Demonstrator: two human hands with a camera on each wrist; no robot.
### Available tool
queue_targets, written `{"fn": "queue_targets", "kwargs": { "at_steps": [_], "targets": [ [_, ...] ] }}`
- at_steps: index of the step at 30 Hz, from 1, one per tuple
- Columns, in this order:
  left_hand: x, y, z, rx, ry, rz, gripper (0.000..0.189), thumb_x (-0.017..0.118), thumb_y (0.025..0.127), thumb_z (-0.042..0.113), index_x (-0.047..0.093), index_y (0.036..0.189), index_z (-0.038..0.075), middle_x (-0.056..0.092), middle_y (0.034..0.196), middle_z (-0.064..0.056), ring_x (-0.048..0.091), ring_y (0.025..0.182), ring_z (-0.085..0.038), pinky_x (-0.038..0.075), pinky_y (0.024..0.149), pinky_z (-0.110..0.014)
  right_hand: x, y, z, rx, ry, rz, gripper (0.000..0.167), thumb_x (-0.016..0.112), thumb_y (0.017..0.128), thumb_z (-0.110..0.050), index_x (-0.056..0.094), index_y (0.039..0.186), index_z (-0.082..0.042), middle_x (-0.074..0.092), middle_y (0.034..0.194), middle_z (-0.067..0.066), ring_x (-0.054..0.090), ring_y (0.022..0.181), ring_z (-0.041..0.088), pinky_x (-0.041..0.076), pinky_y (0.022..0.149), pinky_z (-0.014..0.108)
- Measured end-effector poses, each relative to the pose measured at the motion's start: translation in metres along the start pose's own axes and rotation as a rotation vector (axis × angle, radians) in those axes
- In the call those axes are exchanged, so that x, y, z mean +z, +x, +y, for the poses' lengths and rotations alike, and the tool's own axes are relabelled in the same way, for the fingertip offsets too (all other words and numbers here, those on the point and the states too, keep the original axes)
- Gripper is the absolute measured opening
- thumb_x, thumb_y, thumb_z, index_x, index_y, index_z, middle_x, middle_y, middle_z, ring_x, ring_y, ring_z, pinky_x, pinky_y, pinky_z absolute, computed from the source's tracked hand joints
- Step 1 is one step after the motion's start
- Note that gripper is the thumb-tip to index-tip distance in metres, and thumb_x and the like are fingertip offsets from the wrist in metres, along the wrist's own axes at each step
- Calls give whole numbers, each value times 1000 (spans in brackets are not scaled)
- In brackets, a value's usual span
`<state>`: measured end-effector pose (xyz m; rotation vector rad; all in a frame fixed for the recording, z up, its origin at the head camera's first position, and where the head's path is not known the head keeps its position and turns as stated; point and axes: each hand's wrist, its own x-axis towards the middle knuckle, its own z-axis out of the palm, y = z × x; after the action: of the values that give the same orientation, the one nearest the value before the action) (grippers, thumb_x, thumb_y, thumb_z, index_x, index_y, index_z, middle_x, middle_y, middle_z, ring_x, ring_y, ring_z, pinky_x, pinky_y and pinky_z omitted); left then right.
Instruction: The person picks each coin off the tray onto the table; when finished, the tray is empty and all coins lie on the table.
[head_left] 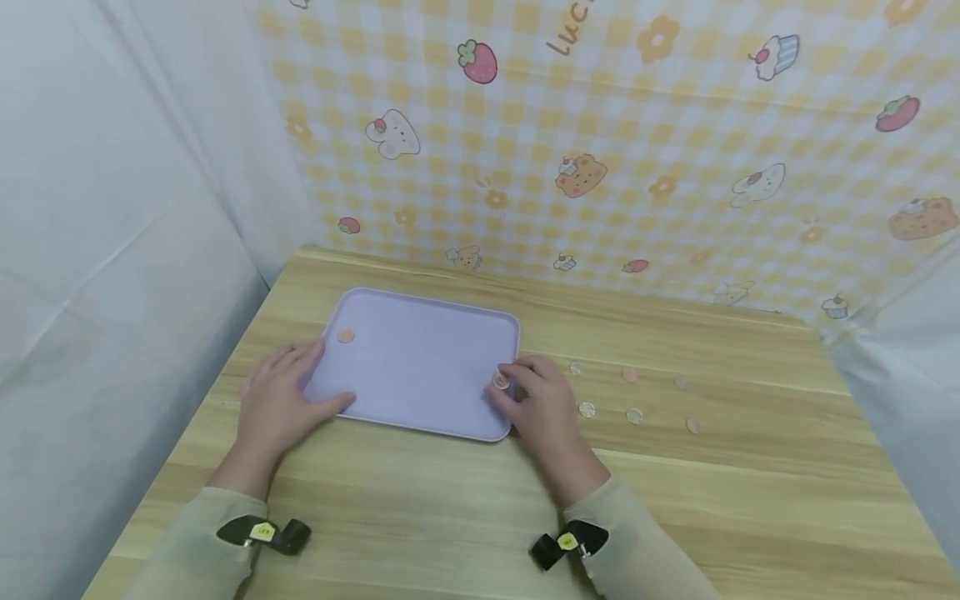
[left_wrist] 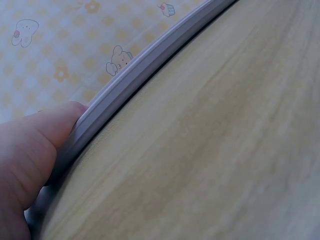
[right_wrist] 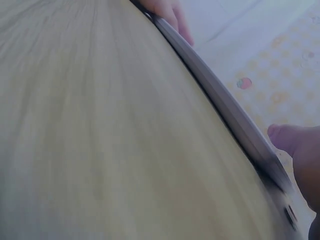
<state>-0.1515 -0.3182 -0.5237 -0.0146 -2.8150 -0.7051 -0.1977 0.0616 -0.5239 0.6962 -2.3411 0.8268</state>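
A shallow lilac tray [head_left: 420, 358] lies on the wooden table, with a copper-coloured coin [head_left: 345, 336] near its left end. My left hand [head_left: 279, 400] holds the tray's near left corner, its fingers along the left side and its thumb over the front rim. The left wrist view shows that thumb [left_wrist: 60, 122] at the tray rim [left_wrist: 120, 87]. Over the tray's right end, my right hand [head_left: 546, 404] pinches a coin [head_left: 501, 381] between thumb and fingertips. From the right wrist, the right thumb [right_wrist: 292, 139] appears just above the rim; the pinched coin is hidden there.
Several coins, silver and copper in colour, lie spread to the right of the tray, among them a silver one [head_left: 587, 409] and a copper one [head_left: 693, 426]. A yellow checked cloth [head_left: 615, 108] hangs behind the table [head_left: 420, 508]. White cloth [head_left: 127, 250] hangs at the left.
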Motion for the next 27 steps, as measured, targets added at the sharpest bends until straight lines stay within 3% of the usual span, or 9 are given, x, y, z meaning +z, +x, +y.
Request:
{"fn": "queue_targets", "kwargs": {
  "at_steps": [15,22,27],
  "targets": [
    [-2,-1,4,-5,6,-6,101,85,81,60,50,158,5,51,156,-28,39,145,-55,23,113,-79,-48,-26,48,140,-21,24,36,97,79,-16,81,109,-2,74,107,10,72,100,30,60,92,46],
    [-2,-2,4,-6,3,-4,101,84,81,61,50,158,5,52,155,-29,38,145,-55,23,113,-79,-72,-42,69,171,-47,63,36,98,78,-11,81,108,-1,73,106,12,70,99,30,56,86,40],
    [-3,-4,5,-7,-1,-5,101,84,82,61,50,159,6,51,155,-30,38,144,-56,22,112,-80,-89,-52,80,201,-72,85,36,98,77,-8,80,107,1,73,107,15,70,103,35,56,90,41]
  ]
}}
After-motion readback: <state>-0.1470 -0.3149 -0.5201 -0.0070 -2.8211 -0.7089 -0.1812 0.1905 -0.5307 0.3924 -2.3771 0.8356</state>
